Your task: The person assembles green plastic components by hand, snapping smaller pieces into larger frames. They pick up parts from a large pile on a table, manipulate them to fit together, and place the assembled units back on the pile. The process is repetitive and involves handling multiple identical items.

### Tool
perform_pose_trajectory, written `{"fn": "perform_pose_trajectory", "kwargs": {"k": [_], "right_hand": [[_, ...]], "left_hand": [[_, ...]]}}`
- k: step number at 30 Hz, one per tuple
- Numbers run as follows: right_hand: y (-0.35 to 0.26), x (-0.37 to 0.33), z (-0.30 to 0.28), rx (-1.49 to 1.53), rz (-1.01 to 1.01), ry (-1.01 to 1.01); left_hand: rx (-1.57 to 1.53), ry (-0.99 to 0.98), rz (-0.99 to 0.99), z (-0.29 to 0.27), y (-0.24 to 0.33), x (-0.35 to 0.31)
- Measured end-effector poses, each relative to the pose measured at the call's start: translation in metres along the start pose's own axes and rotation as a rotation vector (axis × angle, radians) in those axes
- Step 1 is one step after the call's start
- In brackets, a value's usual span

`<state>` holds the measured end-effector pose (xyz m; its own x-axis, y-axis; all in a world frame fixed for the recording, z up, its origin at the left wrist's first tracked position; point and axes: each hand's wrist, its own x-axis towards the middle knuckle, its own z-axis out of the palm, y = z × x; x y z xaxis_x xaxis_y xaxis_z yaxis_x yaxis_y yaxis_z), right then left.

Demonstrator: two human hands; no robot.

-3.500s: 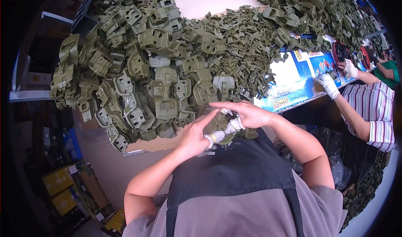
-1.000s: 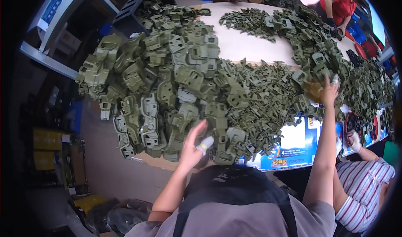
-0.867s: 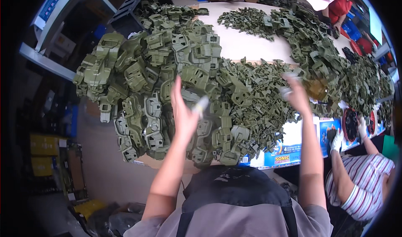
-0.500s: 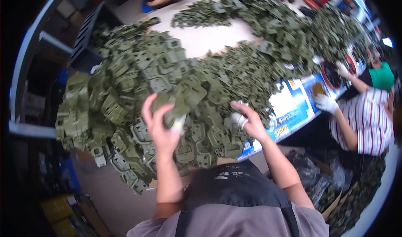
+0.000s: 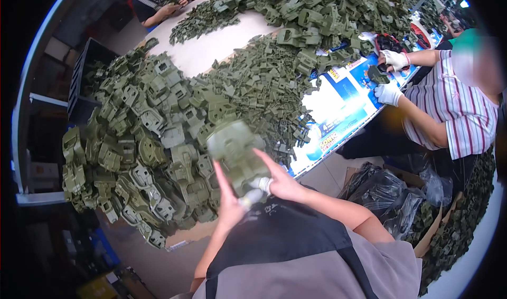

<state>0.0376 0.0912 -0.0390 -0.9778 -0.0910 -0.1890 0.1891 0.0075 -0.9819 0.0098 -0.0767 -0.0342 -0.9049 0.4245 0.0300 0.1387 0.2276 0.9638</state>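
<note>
Fingers of both the left hand (image 5: 228, 206) and the right hand (image 5: 281, 178) close around one olive-green plastic part (image 5: 236, 152), blurred, lifted between them just above the near edge of the surface (image 5: 211, 53). Beyond the fingers spreads a heap of matching green parts (image 5: 142, 140); further right, a co-worker's white-gloved hands (image 5: 391, 77).
</note>
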Motion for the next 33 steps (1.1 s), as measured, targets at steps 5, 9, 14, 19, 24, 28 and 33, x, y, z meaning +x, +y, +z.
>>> {"fn": "perform_pose_trajectory", "kwargs": {"k": [5, 9, 14, 19, 24, 28, 33], "right_hand": [[-0.001, -0.008, -0.020, -0.255, -0.324, -0.152], [0.010, -0.014, -0.019, -0.200, -0.274, -0.203], [0.014, -0.014, -0.029, -0.380, -0.339, 0.051], [0.021, 0.040, -0.113, 0.060, -0.022, 0.333], [0.041, 0.126, -0.084, -0.597, -0.118, 0.367], [0.059, 0.135, -0.124, -0.597, -0.320, 0.499], [0.201, 0.142, -0.305, -0.430, 0.327, 1.276]], "left_hand": [[-0.377, 0.030, -0.150, 0.008, -0.001, -0.020], [-0.257, 0.007, -0.061, 0.008, 0.002, -0.024], [-0.046, 0.317, -0.072, -0.010, -0.017, -0.031], [-1.014, 0.374, -0.460, -0.064, -0.008, -0.021], [-1.081, 0.087, -0.304, -0.042, -0.005, 0.004], [-1.292, 0.058, -0.194, -0.050, 0.001, 0.009], [-1.008, 0.332, -0.380, -0.057, -0.023, 0.009]]}}
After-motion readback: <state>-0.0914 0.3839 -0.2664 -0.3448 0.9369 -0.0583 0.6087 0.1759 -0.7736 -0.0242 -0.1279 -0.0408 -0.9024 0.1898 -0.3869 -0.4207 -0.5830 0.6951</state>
